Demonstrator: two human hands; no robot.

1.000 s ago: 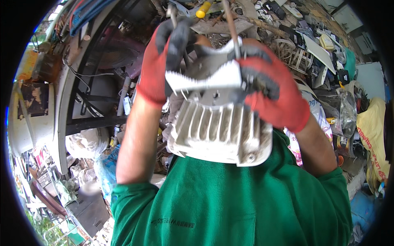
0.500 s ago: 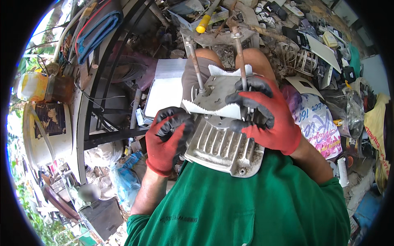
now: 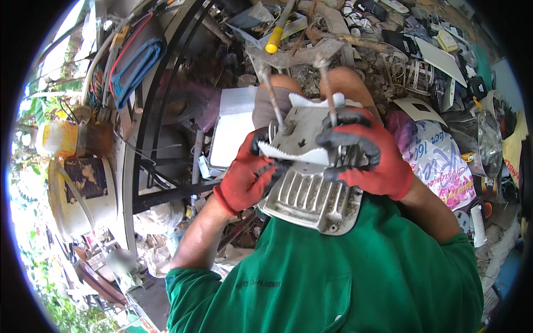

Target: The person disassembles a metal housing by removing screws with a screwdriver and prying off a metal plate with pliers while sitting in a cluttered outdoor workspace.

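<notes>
Holding a grey metal part with fins [image 3: 311, 197] tight against the green shirt [image 3: 344, 283], the person works with both hands in red and black gloves. The left hand [image 3: 249, 176] grips the left side of the metal part, with its fingers [image 3: 270, 168] curled shut around the edge. The right hand [image 3: 363, 158] grips the top right side, and its fingers [image 3: 345, 139] are curled shut over the part too. A white piece with a jagged, toothy edge [image 3: 291, 152] lies across the top of the part, between the two hands. Two thin rusty rods [image 3: 326, 89] stick up from the part, away from the body.

The part sits over the person's lap, above the bare knees [image 3: 311, 89], not on any desk. Beyond the knees, the ground is full of junk, with a yellow-handled tool [image 3: 276, 38] near the top edge.

To do this well, I think both hands should keep a firm, even hold so the heavy part does not tip. Fingers should stay clear of the jagged edge and the rod tips. Resting the part against the body helps keep it steady.
</notes>
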